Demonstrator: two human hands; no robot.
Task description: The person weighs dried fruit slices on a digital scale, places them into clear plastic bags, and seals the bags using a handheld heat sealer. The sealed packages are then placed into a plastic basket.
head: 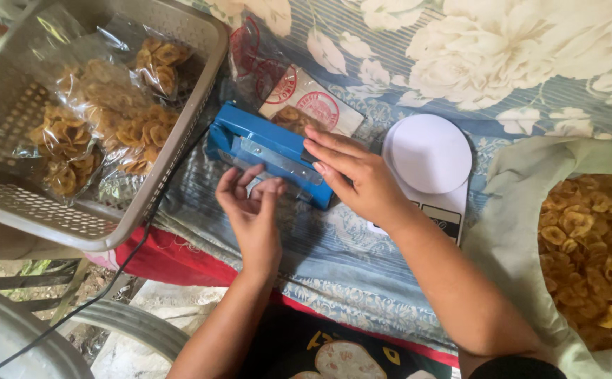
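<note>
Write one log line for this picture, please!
right hand: pressing blue sealer | left hand: at bag edge | basket: packed chips

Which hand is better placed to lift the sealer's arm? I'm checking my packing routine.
Probably the right hand: it lies flat on top of the blue sealer, over its arm. The left hand is in front, pinching the clear bag at the sealer's edge.

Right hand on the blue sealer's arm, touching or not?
Touching. The head view shows the right hand lying flat on the blue sealer, its fingers pressed on the arm's top with no gap.
</note>
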